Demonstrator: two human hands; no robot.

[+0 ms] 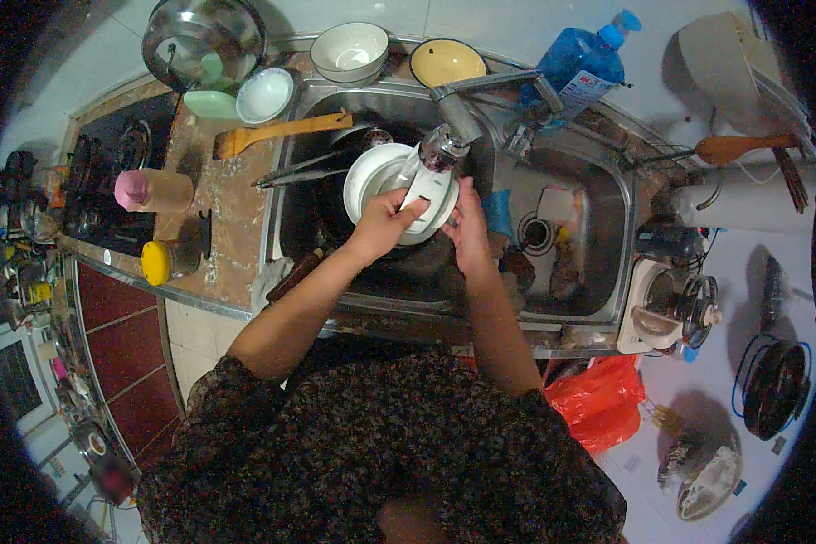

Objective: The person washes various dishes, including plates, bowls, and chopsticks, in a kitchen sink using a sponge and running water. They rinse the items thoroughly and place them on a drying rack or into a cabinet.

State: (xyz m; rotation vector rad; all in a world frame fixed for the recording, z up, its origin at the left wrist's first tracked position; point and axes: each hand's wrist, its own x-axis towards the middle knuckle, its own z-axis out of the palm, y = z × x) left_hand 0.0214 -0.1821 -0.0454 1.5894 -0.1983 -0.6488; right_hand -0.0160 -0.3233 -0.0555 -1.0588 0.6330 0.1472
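Note:
Below the metal faucet (447, 144), both my hands hold a white dish (430, 198) that is tilted on its edge. My left hand (389, 223) grips its near left side, thumb on the surface. The fingers of my right hand (468, 221) curl round its right rim. Water seems to run from the faucet onto it. Beneath and to the left is a white bowl (358, 178) above a dark pan in the left sink basin (299, 238). A pair of metal tongs or chopsticks (299, 175) leans over the basin's left edge.
A wooden spatula (272, 136) crosses the counter and basin rim. Behind the sink stand stacked bowls (349, 53), a yellow bowl (448, 62) and a blue pump bottle (578, 68). The right basin (595, 224) holds a blue cloth or sponge (497, 212) and scraps near its drain.

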